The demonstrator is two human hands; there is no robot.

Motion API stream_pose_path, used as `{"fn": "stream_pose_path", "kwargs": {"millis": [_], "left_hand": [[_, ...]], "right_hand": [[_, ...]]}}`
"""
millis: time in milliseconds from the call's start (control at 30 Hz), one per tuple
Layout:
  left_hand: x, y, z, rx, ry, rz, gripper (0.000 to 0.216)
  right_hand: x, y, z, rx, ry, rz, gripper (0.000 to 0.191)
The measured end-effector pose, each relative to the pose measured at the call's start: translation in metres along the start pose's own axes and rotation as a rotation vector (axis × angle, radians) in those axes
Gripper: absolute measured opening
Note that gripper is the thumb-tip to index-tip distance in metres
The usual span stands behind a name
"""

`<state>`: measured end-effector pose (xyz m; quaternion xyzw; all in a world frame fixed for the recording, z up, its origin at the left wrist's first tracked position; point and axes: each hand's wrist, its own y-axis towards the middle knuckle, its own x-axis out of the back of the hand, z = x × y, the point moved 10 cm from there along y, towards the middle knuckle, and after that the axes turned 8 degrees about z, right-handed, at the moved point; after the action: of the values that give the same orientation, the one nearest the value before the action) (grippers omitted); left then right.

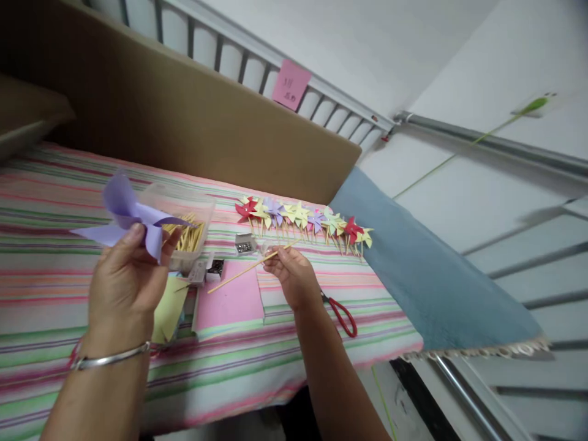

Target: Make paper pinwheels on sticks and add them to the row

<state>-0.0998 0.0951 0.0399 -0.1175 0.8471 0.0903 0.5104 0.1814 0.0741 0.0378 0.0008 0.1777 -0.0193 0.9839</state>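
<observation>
My left hand (pixel 124 275) is raised above the striped cloth and pinches the centre of a folded purple paper pinwheel (pixel 126 214). My right hand (pixel 291 272) rests low over the table and grips a thin wooden stick (pixel 239 272) that points left across a pink paper sheet (pixel 229 300). A clear plastic box of wooden sticks (pixel 188 229) stands just behind the purple pinwheel.
A row of finished coloured pinwheels (pixel 303 220) lies along the far side of the striped tablecloth (pixel 55 184). Red-handled scissors (pixel 342 315) lie by my right wrist. Small boxes of pins (pixel 244 244) sit near the pink sheet. A blue cloth (pixel 432 288) covers the right end; brown cardboard (pixel 184 116) stands behind.
</observation>
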Motion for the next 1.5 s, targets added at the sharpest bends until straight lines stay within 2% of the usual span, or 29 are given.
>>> {"fn": "stream_pose_path", "kwargs": {"millis": [200, 500, 767, 1267, 1500], "left_hand": [[-0.007, -0.002, 0.026, 0.046, 0.106, 0.016, 0.008], [0.002, 0.004, 0.04, 0.075, 0.218, 0.024, 0.015], [-0.008, -0.005, 0.051, 0.082, 0.229, 0.083, 0.006], [-0.009, -0.007, 0.052, 0.094, 0.149, 0.091, 0.012], [-0.009, -0.008, 0.055, 0.107, 0.164, 0.095, 0.011]], "right_hand": [[0.028, -0.009, -0.019, -0.026, -0.005, -0.055, 0.022], [0.037, -0.009, -0.018, -0.042, -0.111, 0.0, 0.018], [0.046, -0.012, -0.016, -0.016, -0.109, -0.023, 0.019], [0.048, -0.01, -0.023, -0.049, -0.006, -0.03, 0.021], [0.051, -0.011, -0.021, -0.058, -0.026, -0.049, 0.022]]}}
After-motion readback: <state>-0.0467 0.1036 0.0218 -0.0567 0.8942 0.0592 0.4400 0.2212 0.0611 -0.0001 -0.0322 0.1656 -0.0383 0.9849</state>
